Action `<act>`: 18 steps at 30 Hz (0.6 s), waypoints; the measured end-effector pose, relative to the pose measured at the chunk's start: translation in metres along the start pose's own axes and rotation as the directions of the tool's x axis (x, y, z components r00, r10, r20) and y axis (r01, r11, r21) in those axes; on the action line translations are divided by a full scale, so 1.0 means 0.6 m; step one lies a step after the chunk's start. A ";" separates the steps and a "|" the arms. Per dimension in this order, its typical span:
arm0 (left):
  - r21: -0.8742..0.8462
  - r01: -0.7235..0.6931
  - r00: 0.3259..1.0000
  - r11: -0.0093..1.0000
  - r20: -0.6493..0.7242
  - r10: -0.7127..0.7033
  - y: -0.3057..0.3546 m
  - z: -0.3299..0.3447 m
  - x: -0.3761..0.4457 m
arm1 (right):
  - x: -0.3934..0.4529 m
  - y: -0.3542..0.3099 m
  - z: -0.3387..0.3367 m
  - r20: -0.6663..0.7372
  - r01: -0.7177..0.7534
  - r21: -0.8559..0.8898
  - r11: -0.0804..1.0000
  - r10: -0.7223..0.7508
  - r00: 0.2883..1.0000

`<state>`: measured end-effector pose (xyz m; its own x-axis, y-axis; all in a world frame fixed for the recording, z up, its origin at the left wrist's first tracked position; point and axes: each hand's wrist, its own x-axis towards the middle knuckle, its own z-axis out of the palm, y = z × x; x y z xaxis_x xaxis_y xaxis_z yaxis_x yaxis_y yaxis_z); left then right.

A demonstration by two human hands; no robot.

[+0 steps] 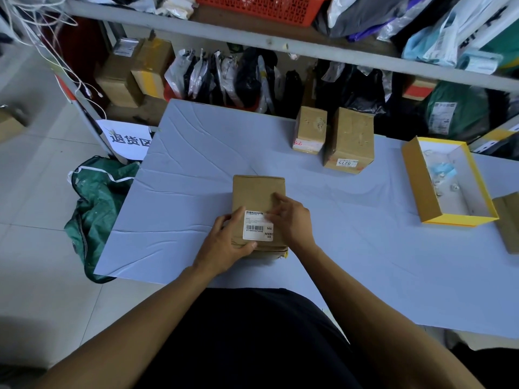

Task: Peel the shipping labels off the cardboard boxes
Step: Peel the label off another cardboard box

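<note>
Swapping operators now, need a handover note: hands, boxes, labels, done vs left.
Left hand grips the near-left edge of the centre box, steadying it on the table.
Right hand has fingertips at the upper right corner of the white label; label looks fully stuck down otherwise.
Two more boxes stand at the far edge: small box and taller box, each with a sticker low on its near face.
Done: nothing visibly peeled. Left: all three.

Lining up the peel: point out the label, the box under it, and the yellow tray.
label (257, 230): head view, barcode area at its middle.
box (257, 192): head view, bare top face.
yellow tray (415, 175): head view, left wall.
</note>
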<state>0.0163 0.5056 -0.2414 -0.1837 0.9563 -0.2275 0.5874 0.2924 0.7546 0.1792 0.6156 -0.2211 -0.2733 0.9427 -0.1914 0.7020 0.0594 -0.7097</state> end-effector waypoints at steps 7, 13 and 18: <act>-0.045 0.022 0.998 0.999 0.067 -0.019 -0.005 -0.009 0.003 | -0.006 -0.009 -0.008 -0.002 -0.037 0.060 0.998 0.037 0.999; -0.072 0.013 0.998 0.997 0.061 -0.008 -0.008 -0.009 0.005 | -0.005 -0.014 -0.013 0.006 -0.040 0.080 0.996 0.040 0.999; -0.087 0.013 0.999 0.996 0.054 -0.008 -0.010 -0.007 0.006 | -0.007 -0.017 -0.017 0.011 -0.051 0.092 0.994 0.051 0.999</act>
<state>0.0089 0.5070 -0.2440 -0.1455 0.9528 -0.2664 0.5145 0.3029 0.8022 0.1794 0.6145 -0.2063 -0.2446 0.9409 -0.2344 0.6516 -0.0195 -0.7583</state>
